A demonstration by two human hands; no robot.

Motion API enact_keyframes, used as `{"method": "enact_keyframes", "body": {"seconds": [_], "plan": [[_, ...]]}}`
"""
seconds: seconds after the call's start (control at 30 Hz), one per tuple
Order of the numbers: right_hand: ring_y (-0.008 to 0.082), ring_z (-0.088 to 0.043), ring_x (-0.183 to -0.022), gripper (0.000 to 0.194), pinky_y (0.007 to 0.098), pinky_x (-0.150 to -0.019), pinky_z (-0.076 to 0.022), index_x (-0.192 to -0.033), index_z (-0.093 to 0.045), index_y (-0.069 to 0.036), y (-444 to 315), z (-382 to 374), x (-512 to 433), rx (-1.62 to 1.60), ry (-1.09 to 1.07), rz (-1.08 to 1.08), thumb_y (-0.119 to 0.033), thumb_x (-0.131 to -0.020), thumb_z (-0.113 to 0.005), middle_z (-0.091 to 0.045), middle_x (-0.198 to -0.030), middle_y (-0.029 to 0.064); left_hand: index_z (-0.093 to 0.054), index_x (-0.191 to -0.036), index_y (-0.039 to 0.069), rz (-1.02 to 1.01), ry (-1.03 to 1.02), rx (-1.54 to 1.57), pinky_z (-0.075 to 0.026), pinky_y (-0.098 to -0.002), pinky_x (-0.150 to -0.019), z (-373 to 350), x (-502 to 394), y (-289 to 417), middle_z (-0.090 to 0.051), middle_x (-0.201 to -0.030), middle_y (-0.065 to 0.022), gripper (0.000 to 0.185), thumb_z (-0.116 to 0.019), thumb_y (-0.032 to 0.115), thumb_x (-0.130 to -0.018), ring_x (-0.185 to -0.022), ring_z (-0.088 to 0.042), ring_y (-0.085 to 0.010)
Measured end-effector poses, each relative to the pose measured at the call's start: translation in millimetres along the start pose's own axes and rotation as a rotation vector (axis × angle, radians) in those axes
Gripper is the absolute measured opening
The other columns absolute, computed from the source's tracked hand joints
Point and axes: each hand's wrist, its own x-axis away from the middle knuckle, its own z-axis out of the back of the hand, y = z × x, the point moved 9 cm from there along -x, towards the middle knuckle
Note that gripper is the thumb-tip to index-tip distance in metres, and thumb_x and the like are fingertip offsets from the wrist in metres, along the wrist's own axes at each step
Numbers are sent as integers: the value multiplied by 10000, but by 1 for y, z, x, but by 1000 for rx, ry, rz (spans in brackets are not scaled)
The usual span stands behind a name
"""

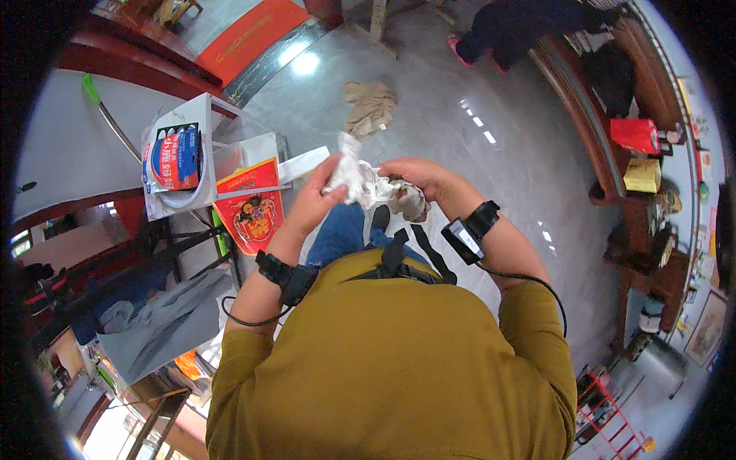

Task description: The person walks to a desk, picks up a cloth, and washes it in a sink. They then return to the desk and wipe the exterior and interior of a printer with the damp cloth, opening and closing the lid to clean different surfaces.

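My left hand point(326, 187) grips a crumpled white tissue or cloth point(355, 175) between thumb and fingers, in front of my body. On its right side, my right hand point(417, 175) holds the greyish, soiled-looking part point(411, 204) of the same bundle; whether this is one piece or several, I cannot tell. Both hands are raised above the floor, close together. A tan cloth point(370, 106) lies crumpled on the grey floor beyond them. Black bands with small devices sit around both wrists.
At the left stands a white shelf unit point(210, 138) with a packaged item point(172, 158) on top and a red printed bag point(253, 221) beside it. A red mat point(253, 37) lies at a doorway. Another person point(489, 34) stands at the upper right near a wooden bench point(581, 109).
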Motion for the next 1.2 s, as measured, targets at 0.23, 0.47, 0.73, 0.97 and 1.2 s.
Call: {"method": "enact_keyframes", "body": {"seconds": [0.23,0.47,0.73,0.97,1.2], "plan": [[89,-547,-627,267,242,-498,-443,-932,-611,-73,-83,-2,-36,-43,-146,12,-319,-893,-516,-604,-792,0,-414,-1324,65,-299,-157,-289,-274,-361,-1070,15,-68,50,-413,-1365,-130,656,-602,80,-696,-1297,-352,-284],[82,-528,-751,182,237,-644,-433,-950,-575,-48,-205,17,-60,570,210,270,-166,-825,-634,-573,-843,1,-386,-1342,81,-260,6,-17,-335,-356,-1032,94,-145,86,-424,-1335,-137,652,-636,105,-740,-1217,-429,-276],[91,-527,-782,217,257,-702,-443,-929,-573,-36,-316,-8,-95,644,278,626,-163,-788,-679,-585,-839,8,-496,-1167,32,251,160,762,-504,-302,-748,164,-222,64,-601,-1046,-65,401,-628,254,-860,-881,-608,-157],[75,-519,-822,233,233,-717,-435,-1008,-578,-43,-390,-17,-173,605,193,513,-169,-825,-651,-580,-914,-13,-547,-996,-8,-103,591,569,-488,-284,-644,262,-305,77,-630,-881,-54,213,-619,143,-864,-766,-599,-131],[166,-567,-951,508,311,-837,-450,-1200,-551,-61,-529,6,-289,802,90,554,-273,-767,-714,-624,-1060,79,-581,-983,-29,-54,719,-380,-475,-358,-684,365,-403,102,-630,-880,-200,335,-668,234,-793,-802,-616,-337]]}}
